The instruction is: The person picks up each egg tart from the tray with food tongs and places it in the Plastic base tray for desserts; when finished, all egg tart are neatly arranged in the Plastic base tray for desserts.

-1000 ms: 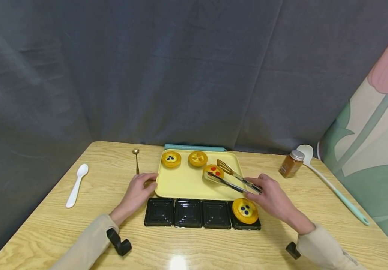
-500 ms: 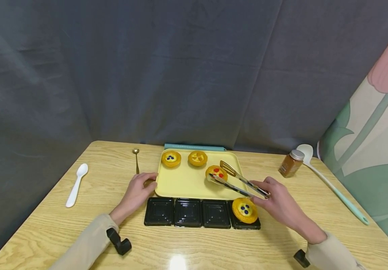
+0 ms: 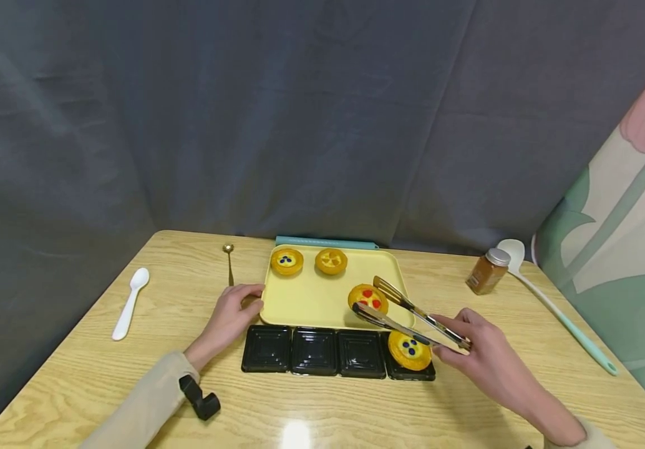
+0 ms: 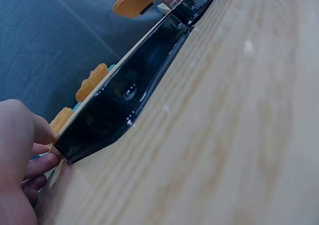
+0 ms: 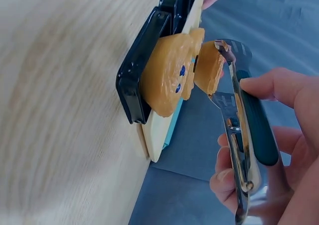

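Note:
My right hand (image 3: 491,355) grips metal tongs (image 5: 256,120) with dark handle pads. Between the tongs' ends is an egg tart with red toppings (image 3: 368,298), raised above the yellow tray (image 3: 311,302) near its front right. My left hand (image 3: 232,315) holds the tray's left edge between thumb and fingers. Farther back on the tray sit a blueberry tart (image 3: 287,261) and a tart with orange-yellow pieces (image 3: 330,261). In front of the tray lies a black container (image 3: 314,352) with several square compartments in a row. Another blueberry tart (image 3: 410,350) sits in its rightmost compartment.
On the left lie a white spoon (image 3: 130,304) and a small gold-coloured spoon (image 3: 229,262). A brown jar with a silver lid (image 3: 488,272) and a long spoon with a mint handle (image 3: 569,321) are at right. A teal strip (image 3: 328,242) lies behind the tray.
My right hand has moved right and toward me, bringing the tongs and the red-topped tart nearer the tray's front right. My left hand has stayed at the tray's edge.

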`<state>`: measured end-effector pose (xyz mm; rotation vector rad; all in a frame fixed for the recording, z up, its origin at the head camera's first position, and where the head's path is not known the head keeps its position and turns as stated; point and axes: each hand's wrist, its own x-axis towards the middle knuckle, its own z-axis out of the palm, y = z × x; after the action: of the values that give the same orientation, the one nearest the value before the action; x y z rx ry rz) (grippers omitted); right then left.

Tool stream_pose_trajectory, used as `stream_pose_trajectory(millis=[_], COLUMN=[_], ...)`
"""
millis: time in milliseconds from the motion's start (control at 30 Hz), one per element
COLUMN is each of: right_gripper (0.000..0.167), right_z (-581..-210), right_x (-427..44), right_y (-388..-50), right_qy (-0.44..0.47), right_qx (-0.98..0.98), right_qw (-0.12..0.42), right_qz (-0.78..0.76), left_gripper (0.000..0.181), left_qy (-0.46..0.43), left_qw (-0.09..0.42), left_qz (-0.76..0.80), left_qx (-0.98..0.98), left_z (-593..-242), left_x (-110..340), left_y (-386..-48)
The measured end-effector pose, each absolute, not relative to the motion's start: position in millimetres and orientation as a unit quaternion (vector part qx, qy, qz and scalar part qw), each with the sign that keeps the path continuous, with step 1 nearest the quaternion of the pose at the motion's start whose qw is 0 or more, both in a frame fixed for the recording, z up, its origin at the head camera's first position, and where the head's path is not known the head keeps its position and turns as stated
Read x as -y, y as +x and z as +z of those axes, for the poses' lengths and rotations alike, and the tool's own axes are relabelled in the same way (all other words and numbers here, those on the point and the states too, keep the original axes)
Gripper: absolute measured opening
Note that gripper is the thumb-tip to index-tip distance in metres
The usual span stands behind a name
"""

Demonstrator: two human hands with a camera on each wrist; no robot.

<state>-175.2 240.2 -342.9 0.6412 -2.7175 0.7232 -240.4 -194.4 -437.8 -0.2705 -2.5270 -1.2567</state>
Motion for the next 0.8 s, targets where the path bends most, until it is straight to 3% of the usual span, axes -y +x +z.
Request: stream_pose_trajectory(millis=[533,800], right_gripper=[0.046,0.047], right_z=[-357,-361], right_x=[-242,-241], right_y=[-149,-142], right_qy=[0.235,0.22], right_qx=[0.928,0.936], right_qw=[0.143,0.098], right_qz=[0.249,0.256], left_gripper=[0.037,0.037], left_qy=[-0.088,-0.091], left_qw=[0.146,0.149], left_qz=[-0.441,-0.441], left_qx=[0.881,0.88], left_z=[-438,-438], left_x=[196,194], left_y=[-241,-241])
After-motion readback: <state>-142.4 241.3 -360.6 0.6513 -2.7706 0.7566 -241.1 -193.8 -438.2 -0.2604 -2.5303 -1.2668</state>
